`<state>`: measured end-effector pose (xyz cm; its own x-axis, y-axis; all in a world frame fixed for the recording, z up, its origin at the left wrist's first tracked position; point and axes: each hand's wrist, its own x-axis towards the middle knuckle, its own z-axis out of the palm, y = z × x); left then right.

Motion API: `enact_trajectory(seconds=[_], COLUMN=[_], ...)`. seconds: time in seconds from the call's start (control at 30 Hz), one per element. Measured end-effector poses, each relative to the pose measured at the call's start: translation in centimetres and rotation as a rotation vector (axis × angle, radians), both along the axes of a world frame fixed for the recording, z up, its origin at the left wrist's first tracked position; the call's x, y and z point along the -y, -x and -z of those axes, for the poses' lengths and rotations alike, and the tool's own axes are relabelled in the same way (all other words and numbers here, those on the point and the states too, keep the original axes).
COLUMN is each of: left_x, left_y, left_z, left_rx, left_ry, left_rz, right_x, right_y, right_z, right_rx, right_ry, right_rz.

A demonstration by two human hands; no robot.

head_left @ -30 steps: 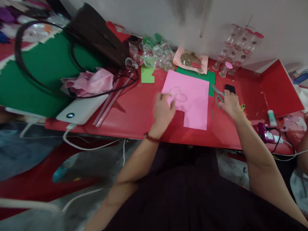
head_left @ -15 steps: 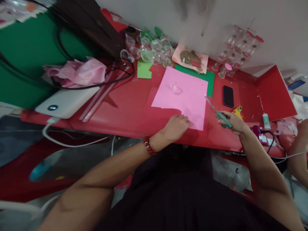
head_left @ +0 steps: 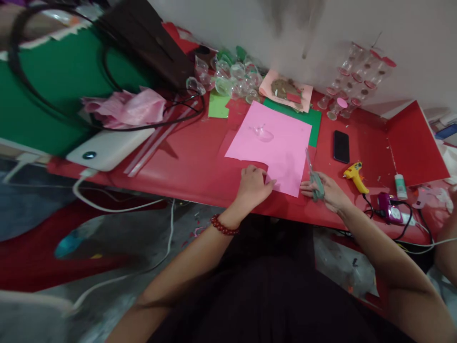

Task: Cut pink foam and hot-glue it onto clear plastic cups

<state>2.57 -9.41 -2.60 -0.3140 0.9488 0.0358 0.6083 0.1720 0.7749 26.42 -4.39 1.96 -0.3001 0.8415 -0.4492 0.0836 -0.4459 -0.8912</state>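
Note:
A pink paper sheet (head_left: 276, 143) with a notch cut from its near left corner lies on the red table (head_left: 200, 162). My left hand (head_left: 253, 186) pinches the sheet's near edge at the notch. My right hand (head_left: 326, 190) grips green-handled scissors (head_left: 314, 178), blades pointing away along the sheet's right edge. A small clear plastic piece (head_left: 263, 132) rests on the pink sheet's far part.
A black phone (head_left: 341, 146), yellow glue gun (head_left: 354, 175), purple device (head_left: 389, 208) and glue bottle (head_left: 400, 186) lie to the right. Clear plastic cups (head_left: 232, 78) crowd the back. Green sheet (head_left: 307, 119), pink bag (head_left: 128, 107) and white box (head_left: 107, 150) sit left. Another person's arm (head_left: 444, 247) is at far right.
My right hand picked up the scissors from beside the phone and brought them to the sheet's near right edge. My left hand moved from the sheet's middle to its near notch.

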Motion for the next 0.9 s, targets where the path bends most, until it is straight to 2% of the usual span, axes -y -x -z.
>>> enact_trajectory(seconds=[0.27,0.37,0.5,0.6,0.7,0.9], left_x=[-0.2,0.1,1.5,2.6,3.1,3.2], left_y=[-2.1,-1.1,2.3,4.3,5.0,5.2], left_z=[-0.8,-0.8,-0.6,-0.3,0.0,0.3], left_rx=[0.656,0.843,0.906,0.903,0.913,0.921], left_ry=[-0.003,-0.076,-0.129,-0.108,-0.103,-0.079], left_rz=[-0.150,-0.238,-0.386,-0.461,-0.469,-0.412], right_x=[0.8,1.6,3.0,3.7,4.2,3.9], right_y=[0.5,0.3,-1.0,-1.6,-1.1,1.6], right_z=[-0.6,-1.8,-3.6,-4.3,-4.5,-4.5], right_rx=[-0.006,0.043,0.014,-0.024,0.023,0.101], right_ry=[-0.014,-0.058,-0.031,0.126,0.278,0.318], right_rz=[0.033,0.004,-0.139,-0.358,-0.512,-0.569])
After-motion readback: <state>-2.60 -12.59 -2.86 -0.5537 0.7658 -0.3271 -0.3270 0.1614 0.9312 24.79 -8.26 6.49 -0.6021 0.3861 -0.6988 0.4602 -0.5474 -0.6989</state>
